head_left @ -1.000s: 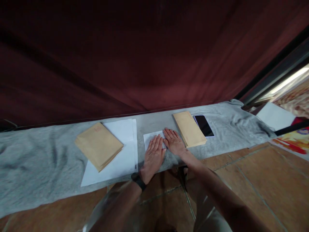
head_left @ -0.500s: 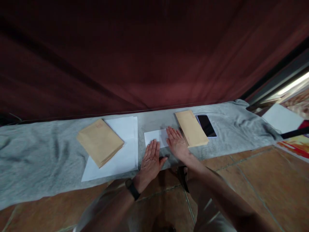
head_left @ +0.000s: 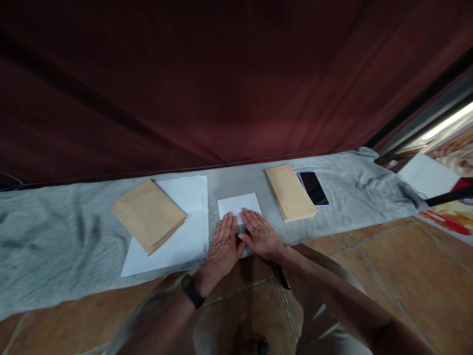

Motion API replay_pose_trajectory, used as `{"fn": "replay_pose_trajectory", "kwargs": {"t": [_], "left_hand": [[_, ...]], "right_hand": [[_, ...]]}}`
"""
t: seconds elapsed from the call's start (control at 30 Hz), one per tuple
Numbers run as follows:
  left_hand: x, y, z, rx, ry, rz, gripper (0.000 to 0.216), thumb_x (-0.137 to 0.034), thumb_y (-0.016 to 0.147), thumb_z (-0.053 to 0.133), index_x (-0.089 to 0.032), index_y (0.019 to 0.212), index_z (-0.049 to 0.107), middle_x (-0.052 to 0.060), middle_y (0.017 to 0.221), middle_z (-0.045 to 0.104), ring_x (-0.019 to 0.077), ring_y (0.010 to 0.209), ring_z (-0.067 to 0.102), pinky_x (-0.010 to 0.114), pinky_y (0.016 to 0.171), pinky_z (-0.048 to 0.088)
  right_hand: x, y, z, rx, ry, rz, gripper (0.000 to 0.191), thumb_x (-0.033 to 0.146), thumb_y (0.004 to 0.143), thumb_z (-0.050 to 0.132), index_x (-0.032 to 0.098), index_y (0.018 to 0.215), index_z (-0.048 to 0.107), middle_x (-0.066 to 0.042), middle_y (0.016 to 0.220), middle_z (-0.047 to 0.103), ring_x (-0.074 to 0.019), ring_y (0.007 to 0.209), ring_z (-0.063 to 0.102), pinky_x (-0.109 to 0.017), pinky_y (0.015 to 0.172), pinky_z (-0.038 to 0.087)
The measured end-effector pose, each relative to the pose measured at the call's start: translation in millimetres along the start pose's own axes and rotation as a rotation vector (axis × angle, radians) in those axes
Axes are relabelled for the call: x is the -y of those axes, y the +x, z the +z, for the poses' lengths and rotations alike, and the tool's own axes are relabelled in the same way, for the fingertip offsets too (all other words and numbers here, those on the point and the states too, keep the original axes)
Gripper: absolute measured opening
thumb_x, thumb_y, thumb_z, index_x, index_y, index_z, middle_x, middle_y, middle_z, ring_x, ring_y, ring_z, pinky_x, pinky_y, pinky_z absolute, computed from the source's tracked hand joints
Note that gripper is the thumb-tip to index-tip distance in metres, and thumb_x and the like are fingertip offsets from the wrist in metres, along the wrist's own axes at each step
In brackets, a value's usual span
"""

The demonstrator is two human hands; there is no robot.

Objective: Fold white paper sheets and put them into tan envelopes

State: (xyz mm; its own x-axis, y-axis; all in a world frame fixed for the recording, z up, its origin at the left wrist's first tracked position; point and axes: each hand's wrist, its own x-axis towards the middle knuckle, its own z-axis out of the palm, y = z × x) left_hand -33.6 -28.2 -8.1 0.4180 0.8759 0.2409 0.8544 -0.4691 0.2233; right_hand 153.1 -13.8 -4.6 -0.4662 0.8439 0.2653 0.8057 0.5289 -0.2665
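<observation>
A small white folded-looking paper [head_left: 239,202] lies flat on the grey cloth in front of me. My left hand [head_left: 223,244] rests palm down, its fingertips on the paper's near left part. Beside it, my right hand [head_left: 260,235] lies flat with fingers stretched over the near right part. The two thumbs come close together at the near edge, which the hands hide. To the right is a stack of brown envelopes [head_left: 291,193], apart from my right hand. Left of my hands, more brown envelopes [head_left: 150,216] lie on large white sheets [head_left: 188,197].
A dark-screened phone [head_left: 314,188] lies right of the envelope stack. The grey cloth [head_left: 62,236] covers a long narrow surface, with a dark red curtain [head_left: 236,98] behind it. Tiled floor [head_left: 414,251] shows below. At far right are a white panel [head_left: 428,175] and a black bar [head_left: 449,195].
My right hand has slid left and nearer to me, away from the envelope stack, and now lies beside my left hand. More of the white paper's far edge shows.
</observation>
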Motion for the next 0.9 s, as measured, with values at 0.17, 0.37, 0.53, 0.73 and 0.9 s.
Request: {"fn": "replay_pose_trajectory", "kwargs": {"t": [0.17,0.37,0.53,0.73,0.9], "left_hand": [[1.7,-5.5,-3.4,-0.014,0.017,-0.039,0.077,-0.051,0.099,0.045,-0.004,0.157,0.025,0.026,0.162,0.030,0.0325,0.154,0.022,0.054,0.122,0.032],[3.5,-11.0,-5.2,-0.017,0.030,-0.091,0.082,-0.056,0.098,0.045,0.000,0.155,0.030,0.028,0.161,0.030,0.0359,0.153,0.025,0.054,0.121,0.031],[0.3,-12.8,-11.0,-0.022,0.041,-0.134,0.082,-0.059,0.098,0.042,0.000,0.154,0.033,0.028,0.160,0.034,0.0360,0.151,0.030,0.053,0.121,0.032],[0.3,-1.4,-20.4,0.046,0.011,-0.237,0.074,-0.053,0.098,0.042,0.004,0.145,0.046,0.031,0.153,0.042,0.0377,0.147,0.038,0.053,0.119,0.035],[14.8,20.3,-13.7,-0.024,-0.287,-0.324,0.058,-0.036,0.096,0.046,-0.004,0.144,0.050,0.024,0.155,0.044,0.0326,0.146,0.041,0.050,0.119,0.038]], "right_hand": [[-11.5,-10.0,-4.8,0.008,-0.063,0.025,0.069,0.048,0.103,0.045,0.007,0.157,0.032,-0.020,0.161,0.035,-0.0277,0.152,0.029,-0.049,0.124,0.031],[-20.7,-19.1,-10.1,0.012,-0.082,0.056,0.071,0.050,0.104,0.041,0.003,0.156,0.031,-0.022,0.161,0.034,-0.0297,0.152,0.030,-0.049,0.124,0.030],[-24.6,-24.9,-11.8,0.018,-0.105,0.099,0.072,0.051,0.104,0.040,0.003,0.157,0.030,-0.021,0.162,0.032,-0.0301,0.152,0.029,-0.049,0.124,0.029],[-23.6,-22.0,-14.9,0.010,-0.110,0.156,0.068,0.047,0.104,0.045,0.005,0.156,0.034,-0.021,0.161,0.035,-0.0313,0.151,0.031,-0.052,0.123,0.029],[-9.6,-3.5,-18.2,0.029,-0.085,0.125,0.063,0.042,0.104,0.043,0.006,0.156,0.036,-0.018,0.163,0.031,-0.0297,0.153,0.027,-0.050,0.126,0.024]]}}
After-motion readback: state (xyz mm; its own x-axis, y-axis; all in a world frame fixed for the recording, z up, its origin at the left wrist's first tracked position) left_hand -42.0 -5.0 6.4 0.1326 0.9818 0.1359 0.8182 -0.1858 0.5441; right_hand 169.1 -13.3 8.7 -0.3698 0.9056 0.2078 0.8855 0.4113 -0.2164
